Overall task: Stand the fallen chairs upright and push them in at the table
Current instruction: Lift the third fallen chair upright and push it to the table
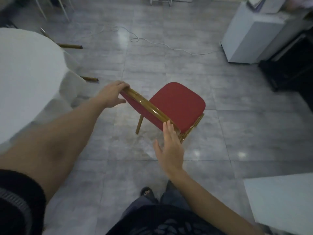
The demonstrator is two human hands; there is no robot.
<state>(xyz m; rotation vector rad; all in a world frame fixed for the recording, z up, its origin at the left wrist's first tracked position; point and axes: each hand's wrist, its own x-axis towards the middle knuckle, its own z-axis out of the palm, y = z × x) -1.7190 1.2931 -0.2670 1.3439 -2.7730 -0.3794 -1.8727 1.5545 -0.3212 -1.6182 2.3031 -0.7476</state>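
Grey tiled floor (220, 133), red chair (177, 102) standing, white cable (169, 46)

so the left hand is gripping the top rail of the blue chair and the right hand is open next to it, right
Not quite: the chair is red, not blue, as the head view shows. The rest holds: the left hand grips one end of the top rail, and the right hand is open beside the other end.

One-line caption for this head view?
Left hand grips the top rail of a red-cushioned chair while the open right hand touches it, beside a white-clothed table.
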